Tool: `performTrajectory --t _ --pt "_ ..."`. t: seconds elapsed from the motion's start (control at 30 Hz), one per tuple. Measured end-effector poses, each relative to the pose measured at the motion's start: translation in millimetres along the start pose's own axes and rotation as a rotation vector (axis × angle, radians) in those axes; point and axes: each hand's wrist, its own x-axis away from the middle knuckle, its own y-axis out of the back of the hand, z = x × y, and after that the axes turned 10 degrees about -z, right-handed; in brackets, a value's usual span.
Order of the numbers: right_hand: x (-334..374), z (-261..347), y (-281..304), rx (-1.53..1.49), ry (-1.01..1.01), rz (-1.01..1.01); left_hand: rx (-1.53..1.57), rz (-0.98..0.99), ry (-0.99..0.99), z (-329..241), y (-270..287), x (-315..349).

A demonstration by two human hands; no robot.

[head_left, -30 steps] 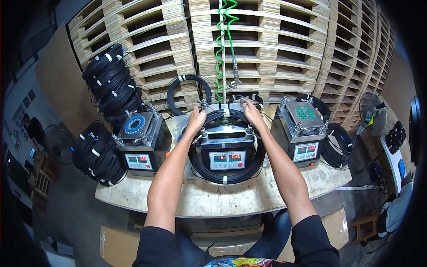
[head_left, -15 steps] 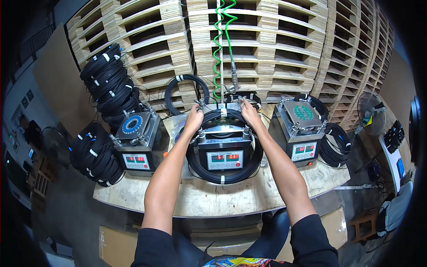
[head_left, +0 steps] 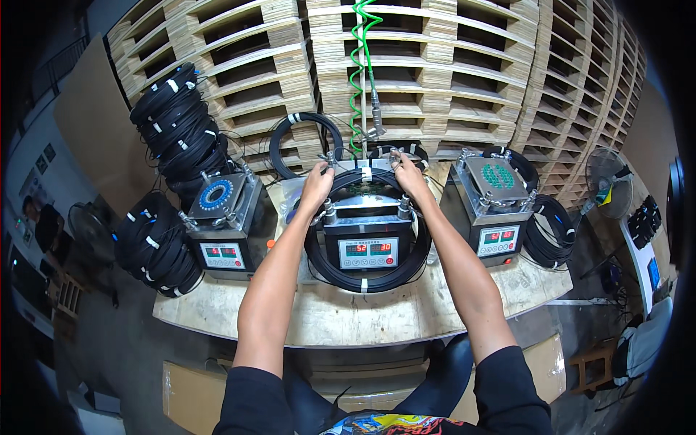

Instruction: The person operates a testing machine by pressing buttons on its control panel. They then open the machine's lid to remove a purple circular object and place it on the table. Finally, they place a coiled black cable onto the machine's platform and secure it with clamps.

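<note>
In the middle of the bench stands a metal machine with a front display panel (head_left: 368, 252). A black cable coil (head_left: 364, 283) with white ties loops around its front and over its top. My left hand (head_left: 317, 187) is closed at the machine's far left metal post (head_left: 331, 157). At the far right metal post (head_left: 396, 154) my right hand (head_left: 409, 178) is closed in the same way. The fingers are small in view, and any thin cable end between them cannot be made out. Two near posts stand free of my hands.
Similar machines stand left (head_left: 221, 254) and right (head_left: 496, 241), topped by a blue ring (head_left: 216, 199) and green pieces (head_left: 497, 176). Stacked black coils (head_left: 174, 123) rise at the left. Pallets (head_left: 420, 65) fill the back, where a green air hose (head_left: 355, 80) hangs. A person (head_left: 49, 225) is far left.
Both hands stay at the far posts, with only slight finger movement. Digits on the middle machine's display differ. The whole view has shifted a little.
</note>
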Motion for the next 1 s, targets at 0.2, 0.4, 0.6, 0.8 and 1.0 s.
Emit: performTrajectory --t 0.2,0.4,0.6,0.8,1.0 --pt "5 5 4 0.026 -0.026 -0.009 -0.036 -0.010 -0.004 -3 0 1" --pt "4 5 2 0.014 -0.053 -0.013 -0.011 -0.052 -0.027 3 1 1" --pt "3 -3 4 0.020 -0.051 -0.063 0.017 -0.071 -0.038 -27 8 25" --pt "1 -4 -3 -0.005 -0.059 -0.068 0.012 -0.167 -0.252 -25 10 31" --pt "-47 -50 0 -0.078 -0.201 0.042 0.070 -0.142 -0.226 -27 3 28"
